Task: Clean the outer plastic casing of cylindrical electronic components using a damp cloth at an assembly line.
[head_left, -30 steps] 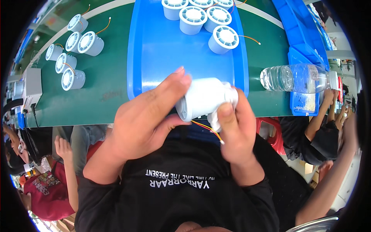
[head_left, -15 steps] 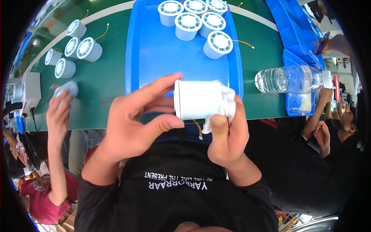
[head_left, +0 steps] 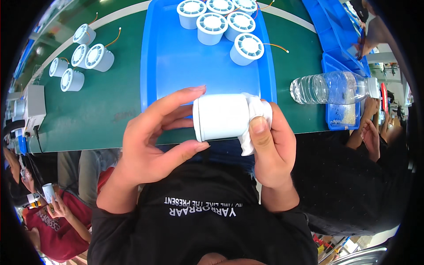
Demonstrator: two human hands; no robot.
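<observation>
Right fingers [head_left: 262, 134] grip one cylinder [head_left: 221, 115], one cloth [head_left: 253, 106]; left fingers [head_left: 179, 154] wide; tray [head_left: 190, 66] holds six cylinders [head_left: 212, 36], table [head_left: 104, 99] five.

Over on the right, a clear bottle [head_left: 333, 87], blue bin [head_left: 338, 127] just below; far left, white box [head_left: 35, 106]; lower left, a maroon-shirted co-worker [head_left: 55, 227]!

A crumpled white cloth [head_left: 247, 143] and the right hand [head_left: 276, 148] cover the right end of the smooth white plastic cylinder [head_left: 221, 115], and the cloth hides some of that hand's fingertips. The left hand's [head_left: 152, 137] middle fingertips vanish behind the cylinder. The top edge crops the rectangular blue plastic tray [head_left: 176, 62]; pale bits [head_left: 344, 117] under the clear bottle [head_left: 324, 87] are too small to identify.
</observation>
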